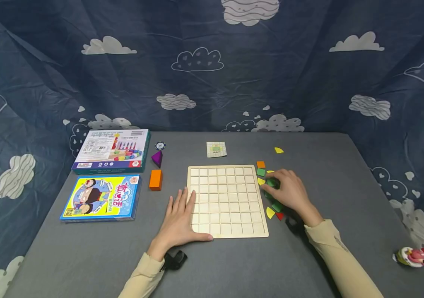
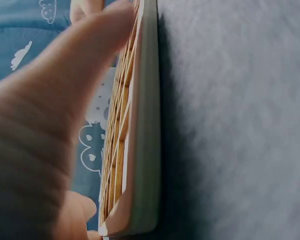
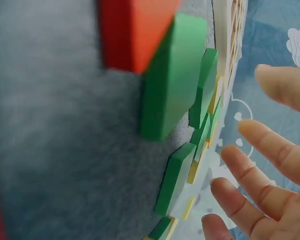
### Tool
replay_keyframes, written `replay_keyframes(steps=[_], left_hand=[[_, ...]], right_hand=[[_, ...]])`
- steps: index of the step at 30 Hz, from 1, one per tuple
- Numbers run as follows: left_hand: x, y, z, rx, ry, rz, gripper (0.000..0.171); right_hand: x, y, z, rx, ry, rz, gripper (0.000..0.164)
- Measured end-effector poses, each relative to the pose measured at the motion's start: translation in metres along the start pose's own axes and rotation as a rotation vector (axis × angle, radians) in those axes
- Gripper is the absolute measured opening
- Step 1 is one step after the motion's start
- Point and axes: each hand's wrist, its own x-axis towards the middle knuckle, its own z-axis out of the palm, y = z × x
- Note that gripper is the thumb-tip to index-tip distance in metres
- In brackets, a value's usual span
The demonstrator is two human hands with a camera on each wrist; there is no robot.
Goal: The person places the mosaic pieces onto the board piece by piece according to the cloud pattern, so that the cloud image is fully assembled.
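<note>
A pale wooden board with a grid of square cells (image 1: 228,200) lies flat in the middle of the table. My left hand (image 1: 176,225) rests at its lower left corner, fingers along the left edge and thumb by the near edge. Beyond the board's right edge, my right hand (image 1: 289,191) hovers over a row of small flat pieces, its fingers apart and holding nothing in the right wrist view. Among them are green blocks (image 3: 177,80), a red block (image 3: 140,30), yellow quarter-round pieces (image 1: 270,212) and an orange square (image 1: 260,164). The hand partly covers the row in the head view.
Two game boxes, one white and teal (image 1: 111,151), one blue and yellow (image 1: 102,196), lie at left. Beside them are an orange block (image 1: 155,180), purple piece (image 1: 157,158) and round chip (image 1: 160,145). A pattern card (image 1: 216,149) lies behind the board; a figurine (image 1: 414,256) stands far right.
</note>
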Motion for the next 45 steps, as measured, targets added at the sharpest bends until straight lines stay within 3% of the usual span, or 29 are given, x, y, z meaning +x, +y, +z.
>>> replay_keyframes(steps=[9,20,24,34,45], left_hand=[[0.001,-0.005,0.005,-0.022,0.012,0.019,0.134],[-0.001,-0.009,0.011,0.023,0.04,0.012,0.136],[-0.001,-0.007,0.014,0.062,0.048,0.002,0.137],[0.0,-0.007,0.017,0.095,0.054,0.002,0.137],[0.0,-0.009,0.016,0.089,0.051,0.003,0.136]], right_hand=[[0.01,0.004,0.005,-0.008,-0.074,0.009,0.034],[0.02,0.005,0.008,0.005,-0.113,0.001,0.026],[0.023,0.006,0.008,0.07,-0.121,0.009,0.02],[0.025,0.008,0.011,0.246,-0.138,0.13,0.019],[0.024,-0.01,0.011,0.424,-0.148,0.111,0.024]])
